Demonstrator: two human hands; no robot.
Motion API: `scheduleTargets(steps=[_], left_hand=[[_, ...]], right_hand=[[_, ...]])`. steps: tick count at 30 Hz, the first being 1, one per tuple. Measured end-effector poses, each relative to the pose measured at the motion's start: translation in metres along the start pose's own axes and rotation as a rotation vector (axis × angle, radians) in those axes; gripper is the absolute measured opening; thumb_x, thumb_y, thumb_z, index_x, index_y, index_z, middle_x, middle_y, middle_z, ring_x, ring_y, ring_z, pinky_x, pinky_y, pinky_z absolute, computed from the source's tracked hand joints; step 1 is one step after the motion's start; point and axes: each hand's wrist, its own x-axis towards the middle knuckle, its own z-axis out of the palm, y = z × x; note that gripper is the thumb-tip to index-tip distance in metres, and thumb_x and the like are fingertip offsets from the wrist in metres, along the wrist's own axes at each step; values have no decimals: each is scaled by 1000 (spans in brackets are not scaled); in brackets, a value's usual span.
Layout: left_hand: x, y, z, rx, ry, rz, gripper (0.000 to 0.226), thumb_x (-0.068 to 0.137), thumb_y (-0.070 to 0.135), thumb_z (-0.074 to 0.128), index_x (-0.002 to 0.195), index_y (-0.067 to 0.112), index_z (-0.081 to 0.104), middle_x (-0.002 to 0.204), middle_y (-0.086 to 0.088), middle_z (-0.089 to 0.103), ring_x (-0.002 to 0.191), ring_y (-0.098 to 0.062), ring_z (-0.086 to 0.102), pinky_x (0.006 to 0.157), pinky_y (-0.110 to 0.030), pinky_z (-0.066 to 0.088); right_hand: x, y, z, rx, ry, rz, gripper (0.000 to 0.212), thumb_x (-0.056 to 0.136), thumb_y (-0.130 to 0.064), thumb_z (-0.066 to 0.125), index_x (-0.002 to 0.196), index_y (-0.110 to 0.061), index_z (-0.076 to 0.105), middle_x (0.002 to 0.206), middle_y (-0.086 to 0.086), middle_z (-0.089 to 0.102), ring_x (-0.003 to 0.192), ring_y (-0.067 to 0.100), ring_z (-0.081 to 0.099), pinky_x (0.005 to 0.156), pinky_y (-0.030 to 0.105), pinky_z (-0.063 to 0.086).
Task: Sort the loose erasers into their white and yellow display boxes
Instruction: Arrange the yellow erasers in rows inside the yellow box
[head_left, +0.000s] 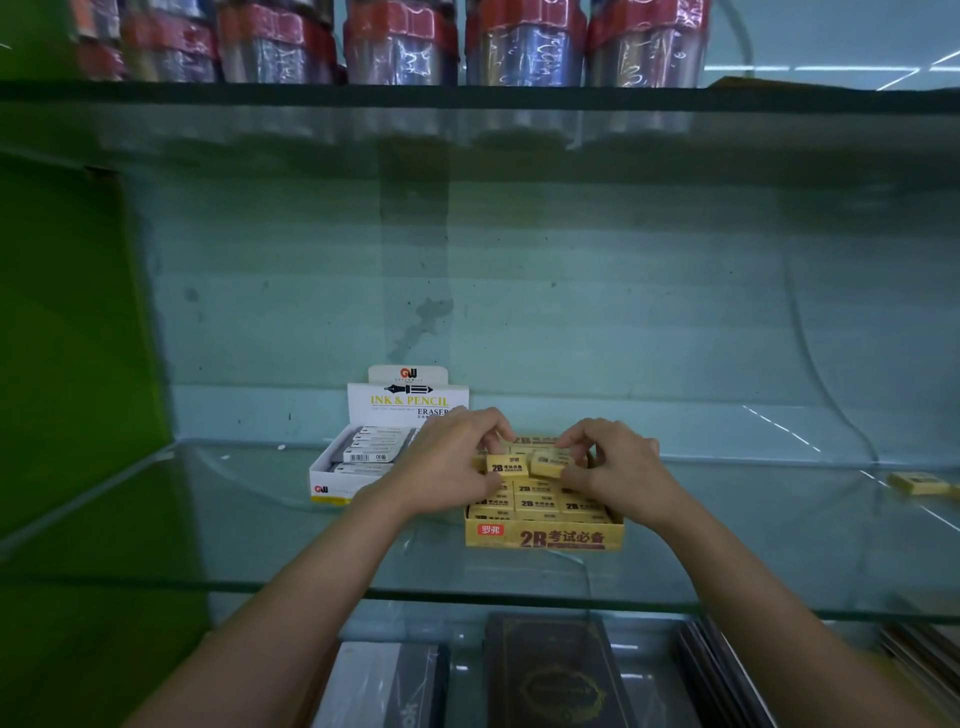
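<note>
A yellow display box (545, 538) marked 2B stands on the glass shelf, filled with rows of yellow erasers. My left hand (447, 457) pinches one yellow eraser (506, 466) over the box's back half. My right hand (613, 465) grips a second yellow eraser (548, 464) right beside it. To the left stands the white display box (332, 480) with an upright "Ink & Pencil Eraser" card, holding several white erasers (366, 447). Far right on the shelf, a loose yellow eraser (917, 482) lies alone.
The glass shelf (260, 540) has a front edge near my forearms. A green panel (67, 364) closes the left side. The upper shelf carries wrapped cylinder packs (400, 47). Below the glass lie dark notebooks (550, 675).
</note>
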Motion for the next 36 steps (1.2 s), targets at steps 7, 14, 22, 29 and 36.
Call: scheduleTargets(steps=[7,14,22,29,36], left_hand=[[-1,-2,-2,88,-76,-18,45,70,22,65,111,32,49,104,14,56,104,-8,46,97,-37,36],[1,-5,-1,80,-58,-15,52,70,19,64,117,30,44,105,14,47,108,-8,47,99,-40,38],[7,4,-2,114,-98,-10,52,73,22,65,120,27,44,111,9,50,108,-9,46,99,-37,37],[32,42,14,125,-157,71,44,77,24,61,119,26,47,112,5,53,107,-12,49,97,-35,37],[76,112,62,16,-187,189,34,79,25,61,110,20,49,106,2,59,98,-20,56,89,-40,47]], right_hand=[[0,1,1,88,-56,-95,17,79,-11,66,84,-26,62,97,-2,54,73,1,55,76,9,42],[-3,0,1,215,-48,-112,27,82,-3,59,75,-30,57,86,-1,65,80,9,61,67,8,47],[-2,2,0,250,27,-64,33,82,3,52,69,-26,58,80,0,67,77,9,63,65,11,47],[0,12,-14,226,79,-5,19,82,0,56,75,-18,58,77,-2,61,71,12,56,58,6,39],[-18,58,-60,109,239,99,22,77,4,53,72,-18,53,74,3,56,71,18,50,58,5,36]])
